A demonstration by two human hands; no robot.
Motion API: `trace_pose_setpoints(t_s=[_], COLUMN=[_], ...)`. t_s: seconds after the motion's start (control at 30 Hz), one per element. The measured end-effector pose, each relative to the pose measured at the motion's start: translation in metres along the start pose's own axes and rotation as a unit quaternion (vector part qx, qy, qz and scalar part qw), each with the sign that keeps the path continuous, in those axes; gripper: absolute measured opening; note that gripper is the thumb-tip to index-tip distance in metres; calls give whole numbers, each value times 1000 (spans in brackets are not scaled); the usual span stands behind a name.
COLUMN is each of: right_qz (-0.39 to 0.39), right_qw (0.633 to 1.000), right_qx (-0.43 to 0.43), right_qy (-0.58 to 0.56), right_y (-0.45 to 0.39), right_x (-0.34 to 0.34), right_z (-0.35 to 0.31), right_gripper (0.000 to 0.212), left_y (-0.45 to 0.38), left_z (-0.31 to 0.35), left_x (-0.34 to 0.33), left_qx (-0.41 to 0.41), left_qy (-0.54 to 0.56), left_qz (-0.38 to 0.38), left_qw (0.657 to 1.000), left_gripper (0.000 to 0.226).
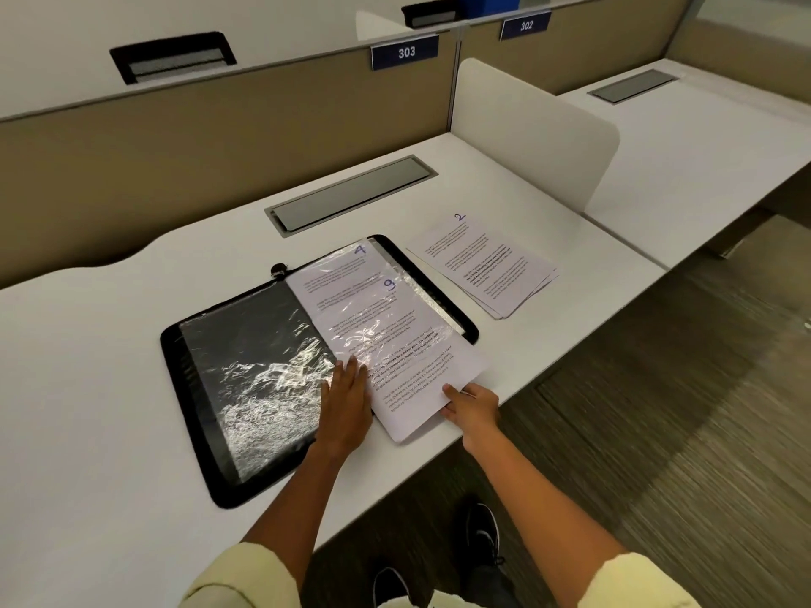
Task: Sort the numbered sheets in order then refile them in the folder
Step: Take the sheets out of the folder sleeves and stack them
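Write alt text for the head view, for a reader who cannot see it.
A person's right hand pinches the near edge of the sheet marked 9, half in a plastic sleeve of an open black folder, while the left hand lies flat on the sleeve. A stack topped by sheet 2 lies to the right on the white desk.
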State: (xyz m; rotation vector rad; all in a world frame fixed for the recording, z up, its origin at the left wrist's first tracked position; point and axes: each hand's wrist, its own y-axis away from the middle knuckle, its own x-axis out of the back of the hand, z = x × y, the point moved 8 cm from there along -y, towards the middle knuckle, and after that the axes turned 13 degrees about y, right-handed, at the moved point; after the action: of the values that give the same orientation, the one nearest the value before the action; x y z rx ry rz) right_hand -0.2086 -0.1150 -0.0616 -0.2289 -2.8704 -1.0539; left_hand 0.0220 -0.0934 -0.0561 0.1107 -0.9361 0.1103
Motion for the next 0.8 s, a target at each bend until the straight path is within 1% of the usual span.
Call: trace_pose_setpoints(t_s=[0.1, 0.27, 0.3, 0.37, 0.43, 0.6, 0.73, 0.8], right_qz=[3, 6, 10, 15, 33, 95, 142, 164], right_qw=[1000, 999, 999, 1000, 999, 994, 985, 980], right_qx=[-5, 5, 7, 10, 18, 50, 79, 91], right_qy=[21, 41, 36, 25, 30, 28, 54, 64], right_y=[-4, -2, 0, 7, 14, 25, 27, 28], right_x=[5, 31, 40, 55, 74, 124, 161, 178], right_z=[0, 13, 16, 24, 31, 41, 38, 33], right_gripper=[15, 2, 1, 6, 9, 8, 5, 8], left_y=[0, -1, -1, -1, -1, -5, -14, -19], left_z=[1, 2, 2, 3, 6, 11, 14, 18], left_x=[0, -3, -4, -6, -10, -17, -19, -21], left_qx=[-1, 7, 8, 11, 15, 31, 64, 72], left_qy=[1, -2, -2, -3, -7, -23, -33, -31], left_qz=[-4, -11, -8, 2, 10, 20, 30, 29], left_qw=[1000, 1000, 1000, 1000, 1000, 999, 997, 996], left_gripper=[49, 51, 52, 55, 58, 63, 63, 62])
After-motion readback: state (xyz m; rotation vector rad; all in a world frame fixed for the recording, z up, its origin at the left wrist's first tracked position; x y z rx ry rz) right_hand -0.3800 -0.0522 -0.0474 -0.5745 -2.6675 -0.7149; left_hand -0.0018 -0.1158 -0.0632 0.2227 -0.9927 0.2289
